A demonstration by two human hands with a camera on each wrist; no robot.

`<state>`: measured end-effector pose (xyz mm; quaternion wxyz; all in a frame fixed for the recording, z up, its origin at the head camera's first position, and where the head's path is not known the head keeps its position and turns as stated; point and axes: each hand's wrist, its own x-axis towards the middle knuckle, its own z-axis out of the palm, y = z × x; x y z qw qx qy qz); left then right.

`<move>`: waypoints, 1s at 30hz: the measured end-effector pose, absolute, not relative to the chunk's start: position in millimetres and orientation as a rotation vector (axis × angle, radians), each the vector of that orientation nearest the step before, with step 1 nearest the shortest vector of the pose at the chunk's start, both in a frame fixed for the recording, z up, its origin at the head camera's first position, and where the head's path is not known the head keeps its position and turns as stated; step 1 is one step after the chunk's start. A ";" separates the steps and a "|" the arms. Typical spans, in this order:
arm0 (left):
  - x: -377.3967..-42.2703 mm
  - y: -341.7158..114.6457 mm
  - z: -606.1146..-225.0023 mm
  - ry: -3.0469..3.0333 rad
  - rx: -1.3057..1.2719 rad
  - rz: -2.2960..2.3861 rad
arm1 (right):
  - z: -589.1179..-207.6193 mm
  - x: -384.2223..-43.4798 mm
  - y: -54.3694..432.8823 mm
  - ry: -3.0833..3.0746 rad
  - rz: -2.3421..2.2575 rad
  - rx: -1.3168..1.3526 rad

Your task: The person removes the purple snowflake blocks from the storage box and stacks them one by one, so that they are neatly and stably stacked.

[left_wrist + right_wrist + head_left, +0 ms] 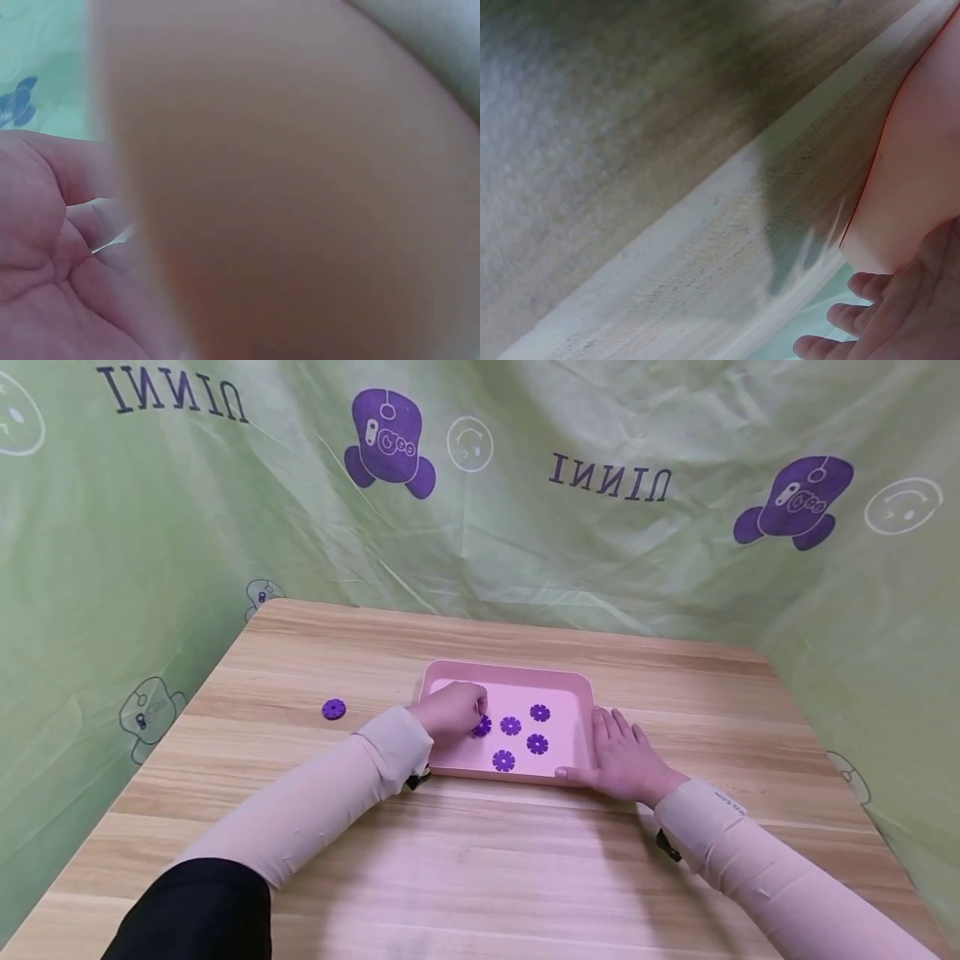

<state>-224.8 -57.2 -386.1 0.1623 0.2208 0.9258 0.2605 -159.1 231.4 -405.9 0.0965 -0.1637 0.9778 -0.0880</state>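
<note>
At the left half of the pink tray (577, 722), the left hand (453, 706) has its fingers curled down and appears to pinch a notched purple disc (483, 727) at their tips. Four more discs lie flat just to the right on the tray floor, while a lone disc (333, 709) sits on the wooden table (480, 860), well to the left. At the right near corner, the right hand (626, 762) rests with fingers extended along the outer wall, its thumb on the near rim.

Each disc looks light, thin and stiff, probably smooth plastic and hardly fragile; the notched edge seems the best place to hold, since a flat-lying one offers little to grasp. The tray looks light enough to slide.

The left fingertips' exact contact is hard to make out: blurred skin fills most of the left wrist view, and neither wrist view shows a disc.
</note>
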 end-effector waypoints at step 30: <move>-226.8 -151.6 -378.0 2.544 0.263 1.425 | -400.3 -155.8 230.0 2.931 -0.124 -0.607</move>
